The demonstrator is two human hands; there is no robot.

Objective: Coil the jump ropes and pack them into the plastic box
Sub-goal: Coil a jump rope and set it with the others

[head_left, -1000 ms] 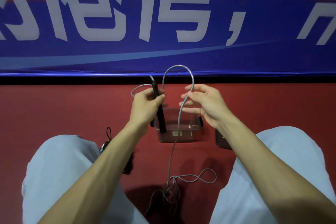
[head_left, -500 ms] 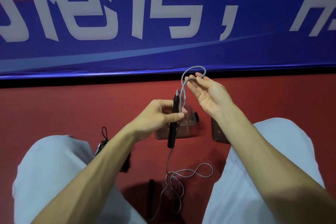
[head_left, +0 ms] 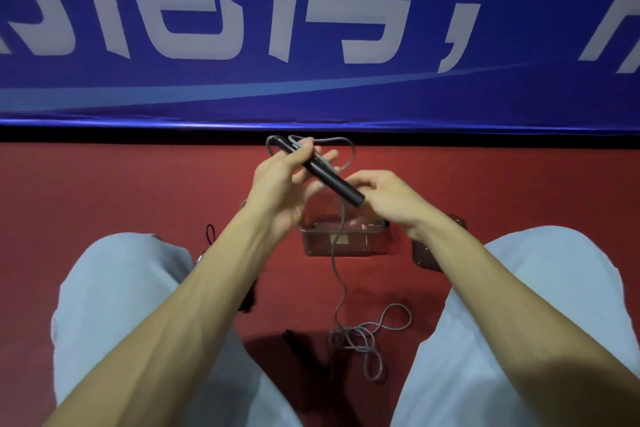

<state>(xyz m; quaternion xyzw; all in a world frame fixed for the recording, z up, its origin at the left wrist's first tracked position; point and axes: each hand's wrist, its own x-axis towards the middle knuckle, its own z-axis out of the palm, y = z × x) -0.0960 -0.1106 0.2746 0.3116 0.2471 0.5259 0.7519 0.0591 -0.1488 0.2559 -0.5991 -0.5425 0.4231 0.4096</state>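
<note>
— What is different with the handle (head_left: 329, 177)?
— It stood straight up before. Now it leans, top to the left and bottom to the right. The left hand (head_left: 277, 180) holds it higher up.
— And the right hand (head_left: 388, 198)?
— It was up high at the rope (head_left: 341, 253) loop with its fingers out. Now it is lower, by the bottom end of the handle, with fingers curled. The loop now sits by the handle's top.

A single wide-angle camera worn on the person's head looks forward and steeply down, close above the left hand (head_left: 277, 184) and right hand (head_left: 391, 199) raised before it, taking in the red floor (head_left: 104, 191) below and the blue banner (head_left: 311, 94) ahead.
</note>
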